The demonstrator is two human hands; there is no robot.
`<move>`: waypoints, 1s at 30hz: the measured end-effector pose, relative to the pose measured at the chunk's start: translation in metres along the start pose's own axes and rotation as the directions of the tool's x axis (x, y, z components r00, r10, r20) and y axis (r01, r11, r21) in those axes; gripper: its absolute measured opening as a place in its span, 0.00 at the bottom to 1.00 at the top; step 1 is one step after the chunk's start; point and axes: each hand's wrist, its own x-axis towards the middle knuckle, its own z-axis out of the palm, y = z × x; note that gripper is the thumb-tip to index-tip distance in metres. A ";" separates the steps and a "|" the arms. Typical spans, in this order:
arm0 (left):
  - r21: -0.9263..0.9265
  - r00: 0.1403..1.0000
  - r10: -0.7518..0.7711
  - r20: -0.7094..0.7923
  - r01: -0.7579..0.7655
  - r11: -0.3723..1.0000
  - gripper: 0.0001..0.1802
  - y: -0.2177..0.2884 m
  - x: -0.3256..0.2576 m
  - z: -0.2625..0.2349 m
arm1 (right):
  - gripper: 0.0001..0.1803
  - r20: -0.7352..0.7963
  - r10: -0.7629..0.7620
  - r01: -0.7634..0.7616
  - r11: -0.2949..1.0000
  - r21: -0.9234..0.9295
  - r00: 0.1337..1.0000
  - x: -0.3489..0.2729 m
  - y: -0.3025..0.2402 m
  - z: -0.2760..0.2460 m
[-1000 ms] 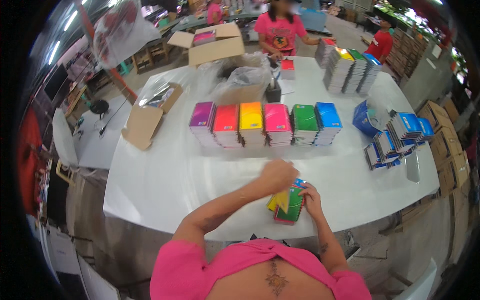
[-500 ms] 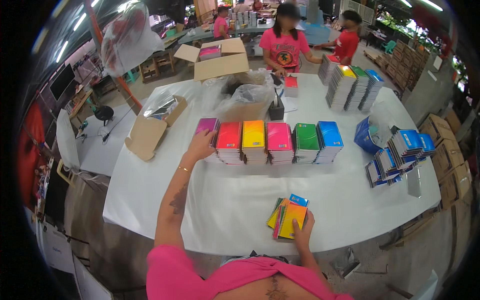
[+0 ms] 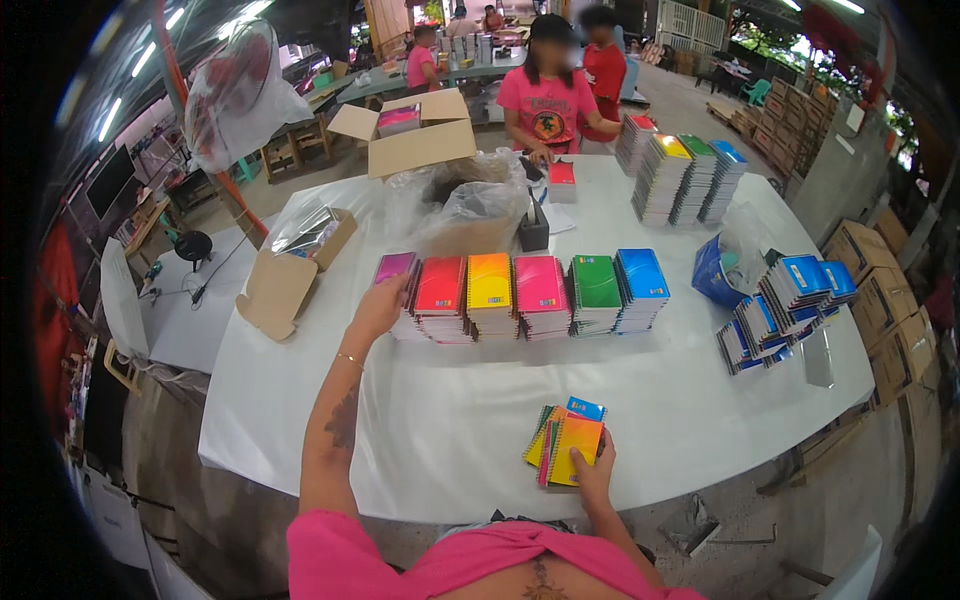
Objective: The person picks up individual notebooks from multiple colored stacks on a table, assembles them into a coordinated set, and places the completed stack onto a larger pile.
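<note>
Table (image 3: 450, 410). On it, purple stack (image 3: 397, 266), 10–11 o'clock from nbk bunch (image 3: 575, 442); bunch's top nbk runs approx 12–6. L hand (image 3: 378, 305) nearer stack, touching at 7 o'clock, grip can't tell. R hand (image 3: 598, 464) clamped on bunch.

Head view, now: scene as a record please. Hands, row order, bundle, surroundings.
left_hand: left hand at purple stack; grip unclear
right_hand: right hand holds notebook bundle, thumb on top cover
bundle: fanned, yellow-orange on top, blue one jutting from far end
row_left_to_right: purple, red stack, yellow stack, pink stack, green stack, blue stack
table: white table
right_side: blue bin by blue-covered notebooks
far_side: co-worker in pink shirt; open carton
</note>
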 end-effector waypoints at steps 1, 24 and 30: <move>-0.033 0.987 -0.098 -0.126 0.095 0.995 0.24 0.014 0.006 -0.001 | 0.45 -0.012 -0.050 0.050 0.999 -0.005 0.999 0.005 0.011 -0.005; -0.701 0.896 -0.151 0.417 0.423 0.574 0.47 0.249 -0.156 0.184 | 0.43 -0.037 -0.048 0.044 0.993 -0.110 0.998 -0.001 -0.009 0.014; -0.566 0.868 -0.241 0.434 0.470 0.677 0.55 0.293 -0.144 0.154 | 0.45 0.000 0.051 -0.051 0.998 0.032 0.999 0.013 0.001 0.003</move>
